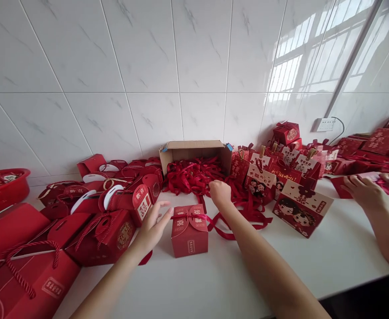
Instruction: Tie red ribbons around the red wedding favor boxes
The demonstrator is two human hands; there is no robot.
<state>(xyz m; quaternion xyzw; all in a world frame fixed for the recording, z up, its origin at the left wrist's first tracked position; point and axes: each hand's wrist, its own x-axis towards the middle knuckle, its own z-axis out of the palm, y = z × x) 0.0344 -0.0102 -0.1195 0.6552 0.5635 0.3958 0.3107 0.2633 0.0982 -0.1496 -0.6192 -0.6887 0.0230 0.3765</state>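
A small red gift box (189,231) with a red ribbon across its top stands on the white counter (330,257) in front of me. My left hand (151,227) is just left of the box, fingers spread and open, its fingertips near the box's upper left edge. My right hand (219,193) is beyond the box, fingers closed in the heap of red ribbons (194,176) that spills from an open cardboard box (194,153).
Red gift bags and boxes (91,208) crowd the left side, with a red basin (4,188) at far left. Printed red boxes (300,208) stand at right. Another person's hands (370,188) hold a flat red box at the right edge. A tiled wall rises behind.
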